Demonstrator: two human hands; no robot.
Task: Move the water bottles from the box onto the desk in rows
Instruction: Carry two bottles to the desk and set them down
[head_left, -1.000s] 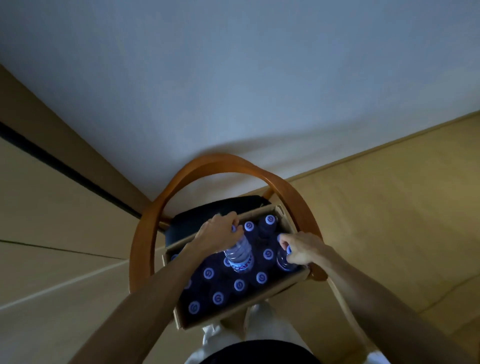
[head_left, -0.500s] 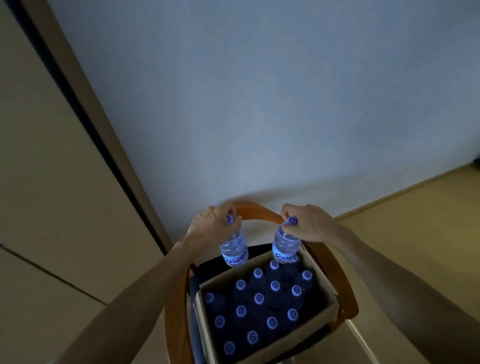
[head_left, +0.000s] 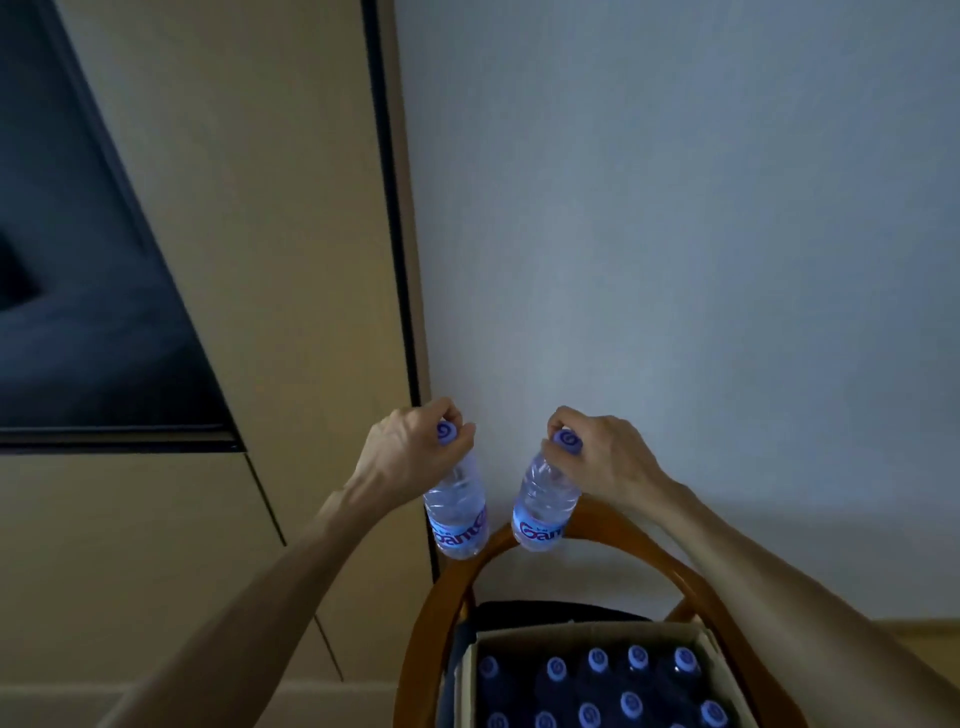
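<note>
The person holds two bottles up in the air, one in each hand, both lifted clear above the box (head_left: 582, 636). The left hand (head_left: 402, 457) has its fingers (head_left: 464, 435) curled round the neck of the left bottle (head_left: 457, 512), just under the blue cap, so the bottle hangs down from the grip, nearly upright. The right hand (head_left: 602, 457) grips the right bottle (head_left: 543, 512) the same way, fingers wrapped at the neck and cap, and this bottle hangs with its base tilted a little toward the left one. The two bottles are close beside each other but do not touch; their red-lettered labels face the viewer.

The box sits below the hands, open at the top, on the dark seat of a chair (head_left: 644, 545) whose curved wooden back arches over the box's far side. The right bottle's base hangs just in front of that arch. Inside the box more bottles (head_left: 597, 662) stand upright in rows, blue caps showing.

Beyond the box rises a pale wall (head_left: 675, 234), and to the left of the box a tan cabinet (head_left: 260, 260) with a dark panel.
</note>
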